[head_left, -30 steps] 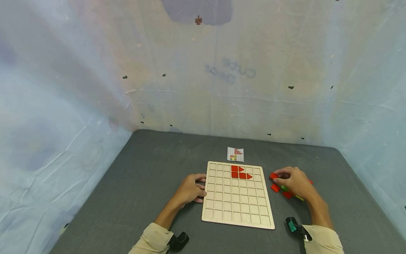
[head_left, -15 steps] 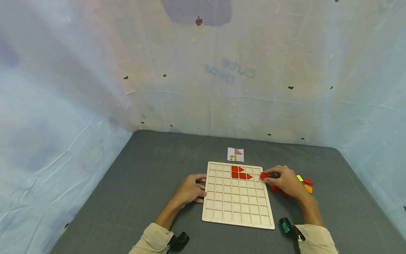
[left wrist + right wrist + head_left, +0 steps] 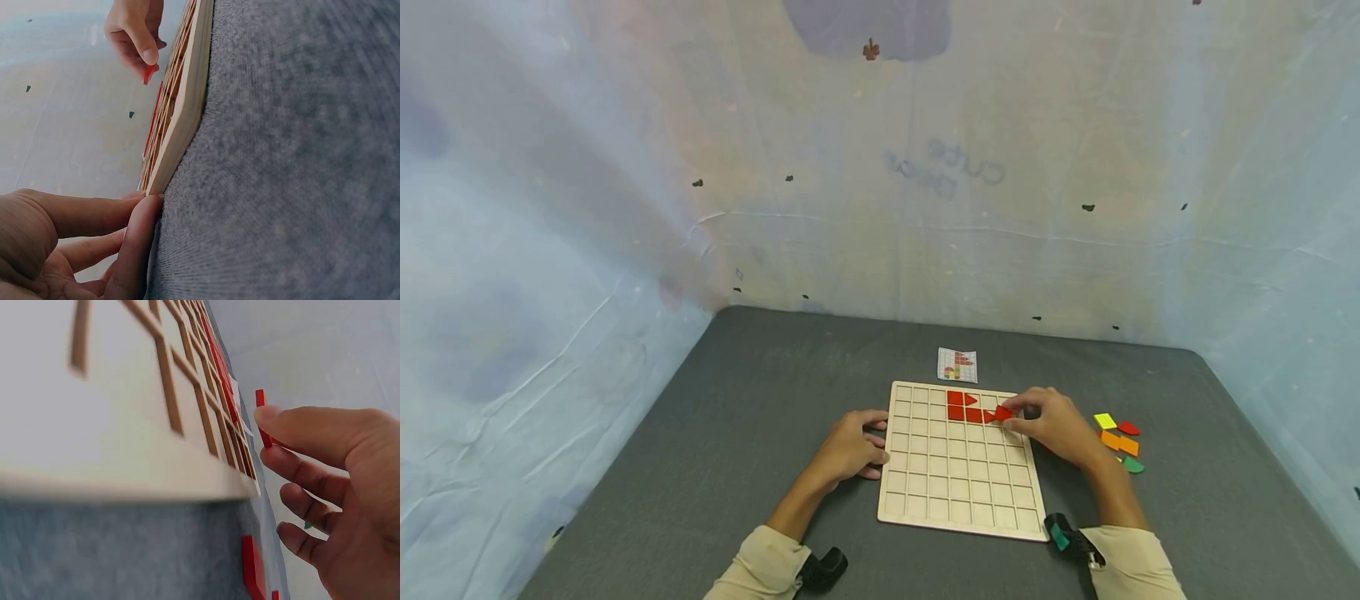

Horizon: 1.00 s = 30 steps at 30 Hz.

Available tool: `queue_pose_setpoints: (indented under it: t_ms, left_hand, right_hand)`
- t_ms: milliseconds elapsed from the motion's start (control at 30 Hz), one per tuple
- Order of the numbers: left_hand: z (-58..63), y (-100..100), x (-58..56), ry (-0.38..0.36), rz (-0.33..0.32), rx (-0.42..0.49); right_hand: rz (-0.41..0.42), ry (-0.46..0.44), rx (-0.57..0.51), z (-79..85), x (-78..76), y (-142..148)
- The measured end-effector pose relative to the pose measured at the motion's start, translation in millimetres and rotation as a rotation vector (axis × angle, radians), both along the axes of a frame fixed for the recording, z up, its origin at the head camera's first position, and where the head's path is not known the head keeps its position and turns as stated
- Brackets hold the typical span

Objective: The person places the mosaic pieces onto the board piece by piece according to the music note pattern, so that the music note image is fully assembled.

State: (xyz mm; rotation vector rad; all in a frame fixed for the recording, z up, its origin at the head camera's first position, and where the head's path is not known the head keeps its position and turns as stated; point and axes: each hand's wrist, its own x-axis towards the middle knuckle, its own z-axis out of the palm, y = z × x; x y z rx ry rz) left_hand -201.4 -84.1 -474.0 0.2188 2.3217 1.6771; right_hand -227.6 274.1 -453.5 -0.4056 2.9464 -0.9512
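A pale wooden grid board (image 3: 958, 492) lies on the grey table, with several red tiles (image 3: 956, 406) set near its far edge. At the board's left edge my left hand (image 3: 846, 450) rests its fingertips, spaced along the side; the left wrist view shows thumb and finger (image 3: 134, 244) right at the edge. Between thumb and fingers, my right hand (image 3: 1051, 427) pinches a red square tile (image 3: 1003, 413) over the upper right of the board. The tile is tilted and stands clear of the grid in the right wrist view.
Right of the board lie loose tiles: yellow (image 3: 1105, 421), orange (image 3: 1127, 447), red (image 3: 1128, 427) and green (image 3: 1133, 465). Another red tile (image 3: 253, 569) lies beside the board. A small card with a printed pattern (image 3: 957, 365) sits beyond the board. A fabric wall (image 3: 880, 167) stands behind the table.
My right hand has moved left from the loose tiles to over the board, carrying the red tile. The left hand and the board stay where they were.
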Motion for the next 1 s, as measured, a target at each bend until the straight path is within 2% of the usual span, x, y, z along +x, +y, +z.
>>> queue_pose_setpoints:
  t_ms: [433, 667, 1000]
  left_hand:
    - [-1.2, -0.7, -0.1, -0.003, -0.005, 0.008]
    - [-2.4, -2.1, -0.8, -0.008, -0.012, 0.016]
    - [-0.9, -1.6, -0.4, -0.012, -0.005, 0.015]
  right_hand:
    - [0.097, 0.000, -0.053, -1.0, -5.8, -21.1]
    - [0.121, 0.003, -0.068, 0.3, -6.2, -33.6]
    - [0.155, -0.038, -0.091, -0.8, -8.7, -45.5]
